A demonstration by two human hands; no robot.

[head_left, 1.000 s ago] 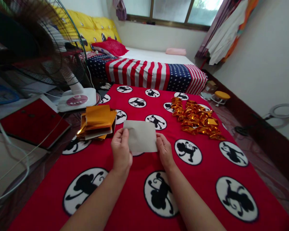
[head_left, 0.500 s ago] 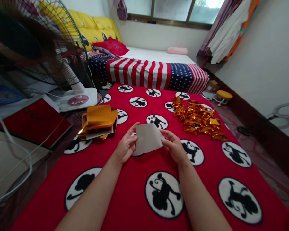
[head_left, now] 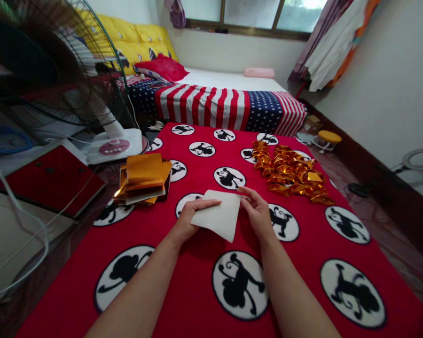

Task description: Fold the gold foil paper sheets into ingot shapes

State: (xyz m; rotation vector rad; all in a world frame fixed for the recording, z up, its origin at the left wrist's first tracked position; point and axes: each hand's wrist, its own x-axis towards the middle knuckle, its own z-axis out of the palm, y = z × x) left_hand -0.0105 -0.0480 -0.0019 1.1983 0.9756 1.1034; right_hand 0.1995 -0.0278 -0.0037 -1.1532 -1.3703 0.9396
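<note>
A square sheet of paper (head_left: pixel 220 218), pale side up, is held above the red cloth, its near edge bending downward. My left hand (head_left: pixel 190 218) grips its left side, thumb lying across the top and the other fingers hidden beneath. At the upper right corner, my right hand (head_left: pixel 257 209) has its thumb and forefinger closed on the paper's edge. To the left lies a stack of gold foil paper (head_left: pixel 145 171), with some pale undersides showing. Several folded gold foil pieces (head_left: pixel 289 173) are heaped on the right.
The red cloth (head_left: pixel 183 291) with monkey circles covers the surface under my hands. A fan (head_left: pixel 114 145) stands at the left, its blades blurred. Beyond are a bed with a striped cover (head_left: pixel 215 105) and, on the right, a yellow stool (head_left: pixel 329 137).
The sheet has turned and tilted, coming slightly nearer to me. My left thumb has slid across its top, and my right hand has shifted to the upper right corner.
</note>
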